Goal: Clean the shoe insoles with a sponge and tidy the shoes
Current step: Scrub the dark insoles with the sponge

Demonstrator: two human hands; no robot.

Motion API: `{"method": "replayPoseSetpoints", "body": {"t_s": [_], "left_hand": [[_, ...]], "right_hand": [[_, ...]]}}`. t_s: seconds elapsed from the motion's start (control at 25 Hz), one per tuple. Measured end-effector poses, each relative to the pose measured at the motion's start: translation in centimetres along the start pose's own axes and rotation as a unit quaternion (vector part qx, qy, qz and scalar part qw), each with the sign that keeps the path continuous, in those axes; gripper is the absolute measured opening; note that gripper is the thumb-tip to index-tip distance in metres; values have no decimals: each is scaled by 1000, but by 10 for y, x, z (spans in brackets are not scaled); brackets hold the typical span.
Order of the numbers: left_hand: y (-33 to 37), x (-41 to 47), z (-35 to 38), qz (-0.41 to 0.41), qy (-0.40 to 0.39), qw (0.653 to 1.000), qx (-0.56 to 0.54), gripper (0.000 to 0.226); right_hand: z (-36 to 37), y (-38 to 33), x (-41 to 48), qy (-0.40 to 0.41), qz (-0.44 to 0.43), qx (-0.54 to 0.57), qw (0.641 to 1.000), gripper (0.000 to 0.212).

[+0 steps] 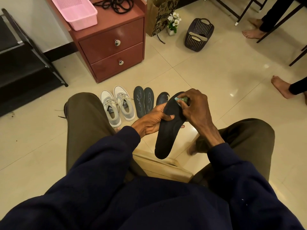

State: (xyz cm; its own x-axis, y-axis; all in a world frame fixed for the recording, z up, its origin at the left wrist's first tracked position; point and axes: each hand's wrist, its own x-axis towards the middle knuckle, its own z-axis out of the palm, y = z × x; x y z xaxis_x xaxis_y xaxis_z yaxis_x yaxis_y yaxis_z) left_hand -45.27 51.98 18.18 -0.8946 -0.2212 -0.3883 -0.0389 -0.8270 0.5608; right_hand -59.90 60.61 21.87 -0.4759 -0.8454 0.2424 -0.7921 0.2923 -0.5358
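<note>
Black insole [167, 128], matte, curved; green sponge [181, 100] pressed on toe.

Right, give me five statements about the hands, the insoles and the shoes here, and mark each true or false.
1. The left hand grips the black insole by its side. True.
2. The right hand holds a sponge against the far end of that insole. True.
3. The grey sneakers stand on top of the cabinet. False: they stand on the floor in front of it.
4. The two grey insoles lie inside the pink basket. False: they lie on the floor to the right of the sneakers.
5. Black laces lie on the cabinet beside the pink basket. True.
</note>
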Motion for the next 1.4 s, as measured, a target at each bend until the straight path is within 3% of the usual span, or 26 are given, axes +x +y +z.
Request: {"method": "replayPoseSetpoints", "body": {"t_s": [0.12,0.24,0.28,0.44,0.52,0.6,0.72,0.88,1.08,1.28,1.4], "left_hand": [[-2,3,-5,8,16,998,59,72],[-3,2,0,25,51,992,114,74],[-3,1,1,30,59,990,123,72],[-2,1,-4,23,14,993,117,85],[-2,2,-5,21,3,993,115,89],[-1,1,-1,14,7,996,93,90],[0,0,-1,14,29,995,96,95],[-1,-1,-2,14,-8,996,92,99],[-1,-1,3,32,22,998,45,83],[1,-7,10,23,12,999,20,78],[3,-7,14,22,24,999,27,80]], "right_hand": [[-7,5,0,21,14,0,1000,7],[7,-16,-9,-110,-87,37,989,11],[12,-18,-9,-119,-99,24,988,12],[0,13,4,4,10,-34,999,7],[-8,18,2,29,44,13,998,7],[-3,4,-1,-2,2,64,998,11],[8,-7,-2,-26,-70,27,997,12],[-5,14,3,59,51,41,996,9],[7,-13,0,-15,-51,51,997,9],[-3,13,3,75,79,40,993,7],[2,-2,2,50,46,71,995,8]]}}
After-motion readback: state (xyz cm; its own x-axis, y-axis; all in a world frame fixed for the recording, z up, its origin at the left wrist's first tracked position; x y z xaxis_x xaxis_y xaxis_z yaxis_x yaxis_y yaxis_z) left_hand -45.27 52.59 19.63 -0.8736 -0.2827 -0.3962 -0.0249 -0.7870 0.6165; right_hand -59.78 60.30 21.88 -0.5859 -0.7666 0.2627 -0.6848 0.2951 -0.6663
